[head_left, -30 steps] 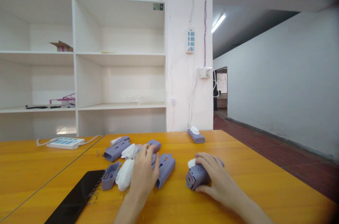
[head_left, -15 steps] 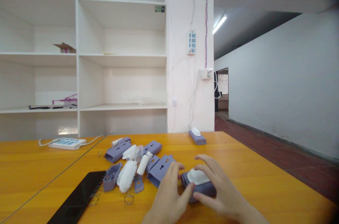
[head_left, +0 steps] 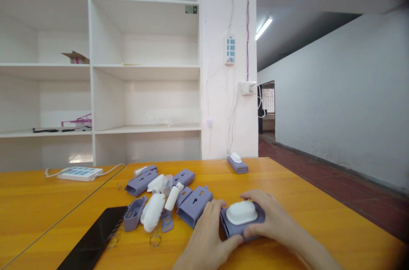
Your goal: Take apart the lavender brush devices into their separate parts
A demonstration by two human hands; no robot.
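In front of me on the table lies a purple plastic housing (head_left: 236, 231) with a white oval cap (head_left: 242, 213) on its upper face. My right hand (head_left: 271, 214) wraps its right end, thumb on the near side and fingers over the far side. My left hand (head_left: 209, 236) closes around the left end, fingers by the far left corner and thumb along the near edge. Just left of that hand sits another purple housing (head_left: 195, 206) with cut-out slots. A white bottle-like tube (head_left: 174, 196) and white oval parts (head_left: 153, 212) lie farther left.
A finished-looking purple piece with a white cap (head_left: 237, 163) stands at the table's far edge. Left are a purple tray-like part (head_left: 134, 214), metal springs (head_left: 155, 240), a black tablet-like slab (head_left: 96, 240) and a white power strip (head_left: 80, 173). White shelves (head_left: 145, 129) rise behind.
My right hand has slid right and spread around the housing's right end, uncovering the white cap. My left hand has shifted slightly, its thumb now lower along the near edge.
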